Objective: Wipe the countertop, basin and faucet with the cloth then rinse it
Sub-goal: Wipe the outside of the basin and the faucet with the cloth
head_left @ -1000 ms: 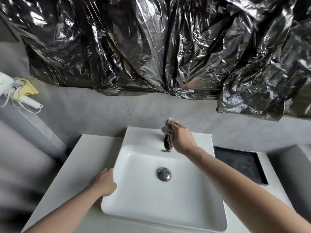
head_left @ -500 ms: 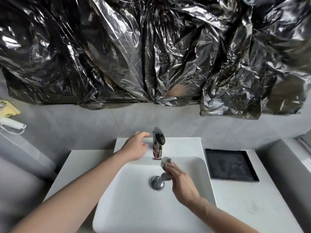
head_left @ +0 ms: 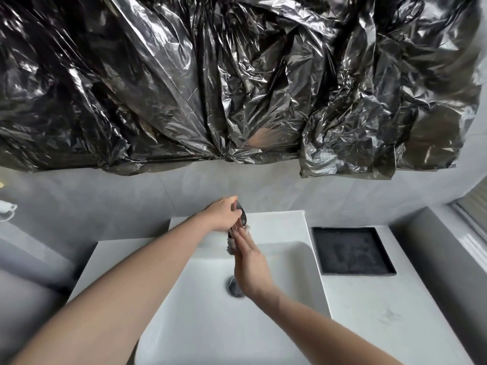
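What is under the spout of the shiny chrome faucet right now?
The right hand presses a pale crumpled cloth beneath the chrome faucet. The spout's outlet and any water are hidden behind both hands.

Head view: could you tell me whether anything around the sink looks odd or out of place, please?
Yes: crumpled black plastic sheeting hangs across the wall above the basin, hiding whatever is behind it. Nothing looks spilled or damaged; the countertop shows only faint smudges.

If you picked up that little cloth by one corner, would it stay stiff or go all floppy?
Probably floppy: the cloth looks bunched and crumpled against the right hand. It seems light, since straight fingers carry it. Under the faucet it may be wet, so it could droop and drip.
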Demonstrator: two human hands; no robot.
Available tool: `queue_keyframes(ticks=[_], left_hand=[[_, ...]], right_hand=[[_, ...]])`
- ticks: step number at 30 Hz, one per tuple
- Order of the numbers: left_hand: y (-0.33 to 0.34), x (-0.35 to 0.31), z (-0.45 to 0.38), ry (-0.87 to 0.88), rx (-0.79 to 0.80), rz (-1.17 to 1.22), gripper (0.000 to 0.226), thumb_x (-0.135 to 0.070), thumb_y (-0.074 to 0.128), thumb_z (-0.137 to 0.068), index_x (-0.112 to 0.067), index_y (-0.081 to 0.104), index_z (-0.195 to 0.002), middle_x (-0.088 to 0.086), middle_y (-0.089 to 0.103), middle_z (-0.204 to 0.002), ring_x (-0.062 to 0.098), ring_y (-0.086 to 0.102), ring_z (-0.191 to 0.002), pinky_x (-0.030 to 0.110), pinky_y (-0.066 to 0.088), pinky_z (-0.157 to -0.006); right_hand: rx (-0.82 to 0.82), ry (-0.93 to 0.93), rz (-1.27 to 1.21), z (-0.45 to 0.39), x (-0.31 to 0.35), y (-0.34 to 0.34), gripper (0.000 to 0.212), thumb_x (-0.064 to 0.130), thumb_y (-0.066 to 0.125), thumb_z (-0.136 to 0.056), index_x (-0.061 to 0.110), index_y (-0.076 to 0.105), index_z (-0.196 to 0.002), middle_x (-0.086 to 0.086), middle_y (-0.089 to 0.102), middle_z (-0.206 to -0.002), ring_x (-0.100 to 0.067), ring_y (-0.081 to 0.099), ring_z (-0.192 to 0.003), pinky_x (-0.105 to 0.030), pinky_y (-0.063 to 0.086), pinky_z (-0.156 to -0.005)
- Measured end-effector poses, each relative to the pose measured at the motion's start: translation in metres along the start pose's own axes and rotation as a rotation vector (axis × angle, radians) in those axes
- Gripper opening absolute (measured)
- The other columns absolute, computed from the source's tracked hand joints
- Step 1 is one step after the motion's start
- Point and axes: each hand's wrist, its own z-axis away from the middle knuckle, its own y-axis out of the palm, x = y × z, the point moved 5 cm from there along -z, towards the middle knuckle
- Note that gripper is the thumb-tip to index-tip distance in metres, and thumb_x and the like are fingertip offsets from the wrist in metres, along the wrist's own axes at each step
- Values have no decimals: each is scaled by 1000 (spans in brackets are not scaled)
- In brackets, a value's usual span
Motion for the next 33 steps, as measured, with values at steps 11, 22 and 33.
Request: queue_keyframes(ticks=[11,22,33], left_hand=[[-1,-1,-8,-22,76,-29,31,-33,52,-94,-15,52,-119,7,62,-128,28,56,-119,39,43,-103],[-6,-2,2,-22,103,-3,45,-36,51,-95,-10,50,-131,4,64,-118,29,59,-109,41,45,-100],[-9,-3,4,-20,118,2,50,-38,50,-97,-12,45,-139,4,63,-120,29,59,-110,40,46,-100]], right_hand=[[18,-202,119,-15,1,7,66,-13,44,-90,7,44,-153,4,32,-167,-15,15,-159,-26,28,-124],[-9,73,-292,51,-30,-12,38,16,42,-105,18,65,-134,10,71,-124,-3,65,-118,-22,50,-101],[-34,832,-1265,-43,-24,25,41,5,26,-103,-4,61,-121,-26,69,-103,-31,65,-76,-35,55,-60]])
